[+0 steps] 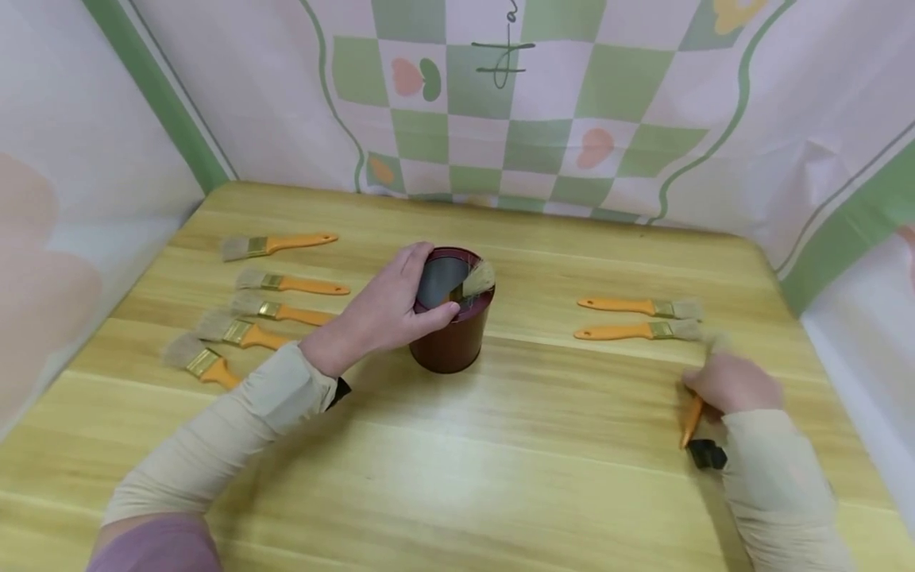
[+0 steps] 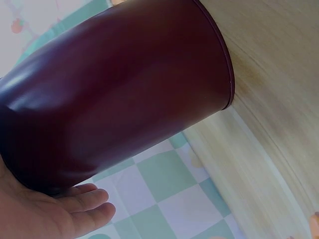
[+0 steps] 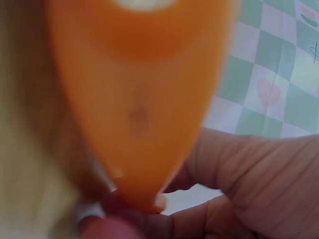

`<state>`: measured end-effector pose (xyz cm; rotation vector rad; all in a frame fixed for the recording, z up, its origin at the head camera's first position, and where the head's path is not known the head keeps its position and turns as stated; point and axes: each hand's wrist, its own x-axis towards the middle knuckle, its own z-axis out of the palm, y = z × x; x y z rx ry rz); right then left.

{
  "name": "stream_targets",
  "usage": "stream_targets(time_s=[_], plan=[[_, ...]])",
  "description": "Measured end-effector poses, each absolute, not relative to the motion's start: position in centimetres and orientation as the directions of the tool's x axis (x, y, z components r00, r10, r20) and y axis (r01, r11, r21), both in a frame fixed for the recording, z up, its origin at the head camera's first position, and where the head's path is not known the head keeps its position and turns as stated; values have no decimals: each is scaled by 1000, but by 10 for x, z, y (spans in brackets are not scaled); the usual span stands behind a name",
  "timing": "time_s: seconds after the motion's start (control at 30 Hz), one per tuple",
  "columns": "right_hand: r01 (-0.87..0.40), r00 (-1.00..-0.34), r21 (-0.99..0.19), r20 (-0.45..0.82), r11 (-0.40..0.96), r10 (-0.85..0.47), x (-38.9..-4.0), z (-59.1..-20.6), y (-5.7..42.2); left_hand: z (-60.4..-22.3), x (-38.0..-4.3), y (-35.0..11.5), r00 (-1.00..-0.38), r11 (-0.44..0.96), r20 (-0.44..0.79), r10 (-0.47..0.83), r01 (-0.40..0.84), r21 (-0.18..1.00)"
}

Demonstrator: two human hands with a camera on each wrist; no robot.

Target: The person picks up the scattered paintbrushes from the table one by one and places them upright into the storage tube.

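A dark red, round cup [image 1: 446, 349] stands upright on the wooden table, and one paintbrush [image 1: 477, 280] leans inside it, bristles up at the rim. My left hand [image 1: 386, 314] holds the cup at its upper part, thumb on the near rim and fingers round the far side. In the left wrist view the cup's wall [image 2: 129, 74] fills most of the picture. Over at the right, my right hand [image 1: 739, 383] grips a paintbrush by its orange handle [image 1: 691, 421]; its bristles are blurred. That handle [image 3: 139, 89] looms close in the right wrist view.
Two paintbrushes [image 1: 622, 331] lie side by side to the left of my right hand, bristles pointing right. Several more paintbrushes [image 1: 293, 242] lie at the table's left, bristles pointing left. Behind the wooden table [image 1: 457, 477] hangs a checked cloth [image 1: 543, 143].
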<state>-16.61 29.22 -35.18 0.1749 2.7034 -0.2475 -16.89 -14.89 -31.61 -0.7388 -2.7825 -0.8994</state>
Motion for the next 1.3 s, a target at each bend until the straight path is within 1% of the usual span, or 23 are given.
stream_targets(time_s=[0.13,0.27,0.37,0.53,0.73,0.83,0.97,1.17,1.3], plan=[[157,-909,-211,-413,965,58,-160,-354,296,-316,-168,-149,-876,705,252,411,481,520],[148,-952,-251,-299,957,69,-156,-351,292,-315,-168,-150,-882,712,242,406,470,522],[117,-973,-253,-221,960,61,-155,-348,286,-316,-168,-150,-881,709,240,407,470,525],[90,-989,-261,-134,961,56,-155,-346,274,-318,-168,-151,-885,706,232,405,463,536],[109,-994,-290,-45,951,100,-157,-343,267,-319,-169,-150,-886,705,228,403,460,540],[111,-993,-319,4,941,118,-158,-341,264,-318,-169,-150,-886,703,225,405,459,543],[68,-985,-365,121,929,120,-159,-339,255,-317,-168,-150,-888,701,222,403,456,549],[-30,-930,-428,343,903,131,-163,-334,234,-318,-169,-150,-883,697,232,407,465,546],[-104,-902,-432,421,896,99,-163,-330,221,-318,-169,-150,-885,702,229,406,462,542]])
